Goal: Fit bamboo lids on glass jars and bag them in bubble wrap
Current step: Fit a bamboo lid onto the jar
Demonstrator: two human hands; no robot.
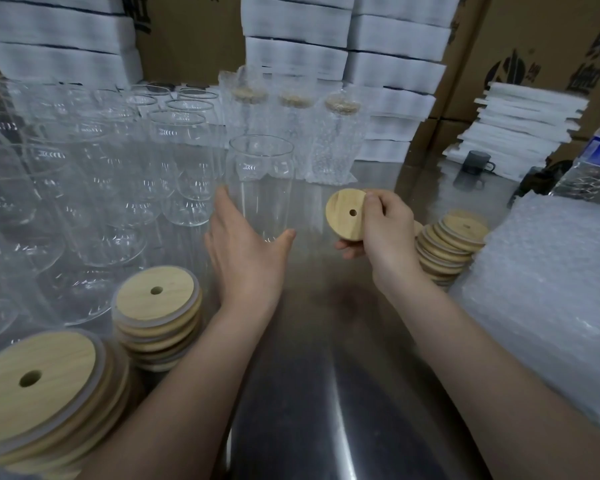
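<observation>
Mid-frame, my left hand (246, 254) spreads wide at the base of the bare glass jar (260, 178), not gripping. My right hand (387, 237) pinches a bamboo lid (345, 216). I judge this the lidding step; next I must steady the jar and seat the lid squarely.

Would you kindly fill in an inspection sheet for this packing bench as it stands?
Surface: steel table, shiny.
Job's things: unlidded glass jar upright; empty jars left; three bagged jars behind; left lid stacks; right lid stack; bubble wrap right.
Clutter: water bottle, grey mug.
Grippers: left hand open by the jar; right hand pinches a bamboo lid.
Cables: nothing seen.
Surroundings: foam stacks, cardboard cartons.
</observation>
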